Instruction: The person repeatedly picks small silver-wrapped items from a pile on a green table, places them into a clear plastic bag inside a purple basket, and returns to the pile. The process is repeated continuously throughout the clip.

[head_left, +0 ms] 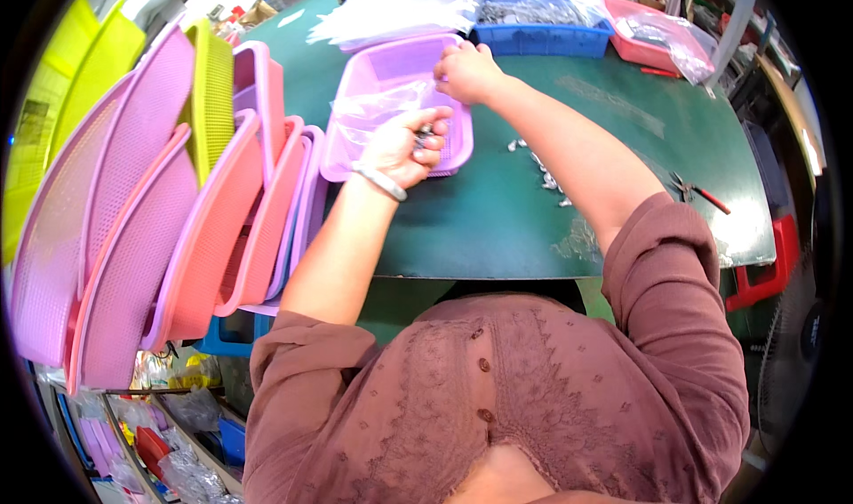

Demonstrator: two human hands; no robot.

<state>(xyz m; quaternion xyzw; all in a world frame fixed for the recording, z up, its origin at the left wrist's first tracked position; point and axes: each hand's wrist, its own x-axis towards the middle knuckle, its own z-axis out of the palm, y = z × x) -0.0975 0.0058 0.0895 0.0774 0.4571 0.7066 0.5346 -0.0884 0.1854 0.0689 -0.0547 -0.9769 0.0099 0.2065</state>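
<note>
One broad, green-topped desk (515, 242) bears one purple plastic basket (458, 167) in front, one blue plastic basket (542, 41) and one coral-pink plastic basket (641, 53) farther back, and one pair of red-handled metal pliers (702, 195). The small silvery metal pieces (549, 180) number several, too tiny to count exactly. At the left stand at least three yellow-green perforated plastic baskets (211, 95), plus several purple and coral ones overlapping beyond a sure count; three round brown buttons (484, 364) show on one brown shirt (418, 397).
</note>
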